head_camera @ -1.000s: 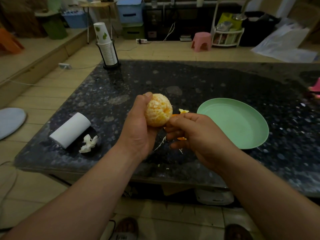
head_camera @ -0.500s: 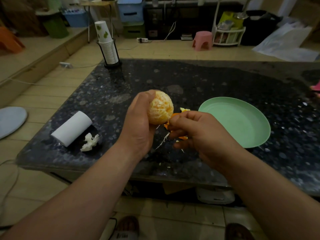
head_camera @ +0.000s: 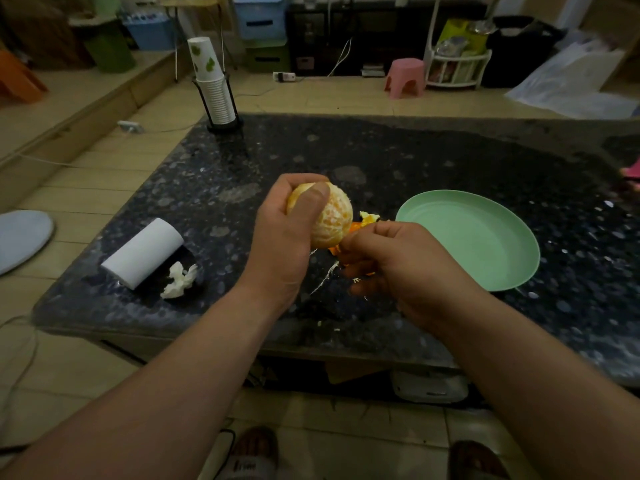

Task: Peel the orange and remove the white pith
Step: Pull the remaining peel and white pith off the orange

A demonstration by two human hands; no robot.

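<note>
Your left hand (head_camera: 280, 244) grips the nearly bare orange (head_camera: 330, 220) steady above the counter's (head_camera: 415, 161) near edge so your right hand (head_camera: 398, 265), pinching peel scraps (head_camera: 367, 217), can strip pith.

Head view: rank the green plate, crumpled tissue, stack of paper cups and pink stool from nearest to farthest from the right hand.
From the right hand, which grips peel:
1. green plate, just to its right.
2. crumpled tissue, on the left of the table.
3. stack of paper cups, at the table's far left corner.
4. pink stool, beyond the table's far edge.
</note>
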